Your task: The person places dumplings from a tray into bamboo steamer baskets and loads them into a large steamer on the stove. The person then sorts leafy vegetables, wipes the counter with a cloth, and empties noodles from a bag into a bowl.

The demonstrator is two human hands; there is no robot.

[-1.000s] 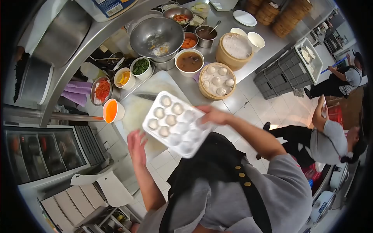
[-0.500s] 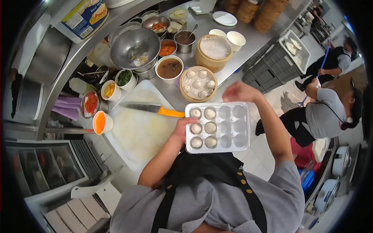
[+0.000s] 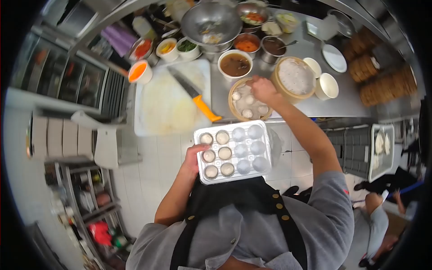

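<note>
Steadily, in the head view, the left hand (image 3: 193,159) is holding the tray (image 3: 234,162) by its left edge, thumb curling over the rim. The tray is staying level in front of the apron (image 3: 225,195), just short of the counter (image 3: 217,92); six buns (image 3: 225,153) are filling its two left columns. The right hand (image 3: 266,91) is reaching over the near steamer (image 3: 231,108), fingers bunching narrowly at its far right side; whether they are gripping a dumpling, I cannot tell. Several dumplings (image 3: 247,114) are sitting inside, beside and below those fingers. Just beyond, the far steamer (image 3: 298,96) is standing near the soup bowl (image 3: 235,77). Leftward, the knife (image 3: 194,94) is lying on the board (image 3: 171,110), its orange handle jutting past the edge.
</note>
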